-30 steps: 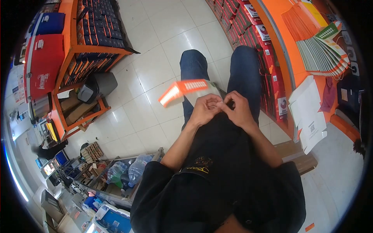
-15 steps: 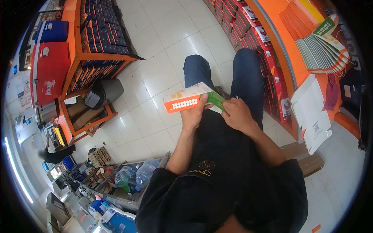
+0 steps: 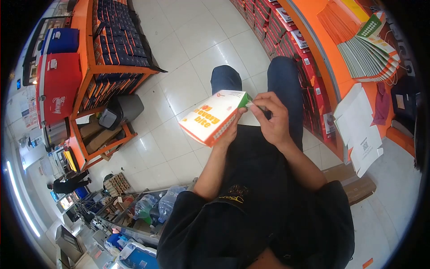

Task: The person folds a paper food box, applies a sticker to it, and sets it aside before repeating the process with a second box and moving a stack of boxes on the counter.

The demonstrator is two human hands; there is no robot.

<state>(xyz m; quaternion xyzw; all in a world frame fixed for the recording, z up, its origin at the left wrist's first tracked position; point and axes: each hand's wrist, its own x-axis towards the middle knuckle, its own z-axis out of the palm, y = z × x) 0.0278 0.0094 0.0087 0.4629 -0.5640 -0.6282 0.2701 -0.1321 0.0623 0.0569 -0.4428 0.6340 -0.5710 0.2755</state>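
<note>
A white, orange and green cardboard box (image 3: 208,115) is tilted above my lap, its lettered white face turned up. My left hand (image 3: 228,133) is closed round its lower orange side, with most of the fingers hidden beneath it. At the green end, my right hand (image 3: 274,119) has thumb and forefinger brought together on a small pale flap at the box's edge; the other fingers are curled.
Orange racks (image 3: 116,68) of dark boxes stand on the left, below a red cooler (image 3: 59,87). Red boxes (image 3: 309,74) line the right side. A fan of flat cartons (image 3: 369,60) and an unfolded white carton (image 3: 360,127) lie at the right. A person (image 3: 71,184) stands far left.
The box has rolled and tipped, so its lettered white face now points up. My right hand has shifted slightly up at the green end, and its fingers have rearranged.
</note>
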